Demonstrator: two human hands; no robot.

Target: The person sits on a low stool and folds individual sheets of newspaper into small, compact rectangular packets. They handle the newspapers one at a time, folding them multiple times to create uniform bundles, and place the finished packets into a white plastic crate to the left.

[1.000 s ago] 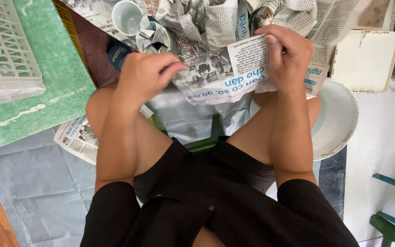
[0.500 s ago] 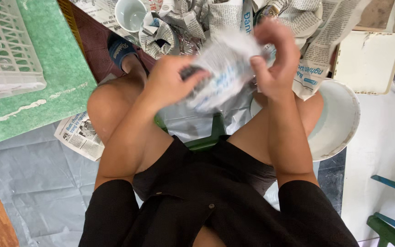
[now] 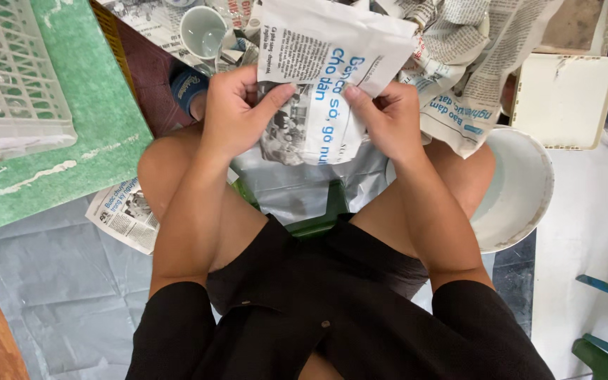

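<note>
Grip: both hands pinch one newspaper sheet, held above the knees. Left hand has its thumb pressed across the sheet's left edge, fingers curled behind the paper. Right hand pinches the right side, thumb on the printed face, fingers folded behind. Sheet bulges between the hands, folded around something; what's inside can't be told. Upper half of the sheet stands up past the fingers, blue headline print facing the camera. Beyond it: pile of crumpled newspaper, touching or just behind the held sheet. White cup sits far left of the pile, mouth up. White bowl sits on the floor just beside the right knee. White square lid or box beyond the bowl. White plastic crate rests on a green board on the left. Loose newspaper piece lies on the grey floor sheet below the left knee.
</note>
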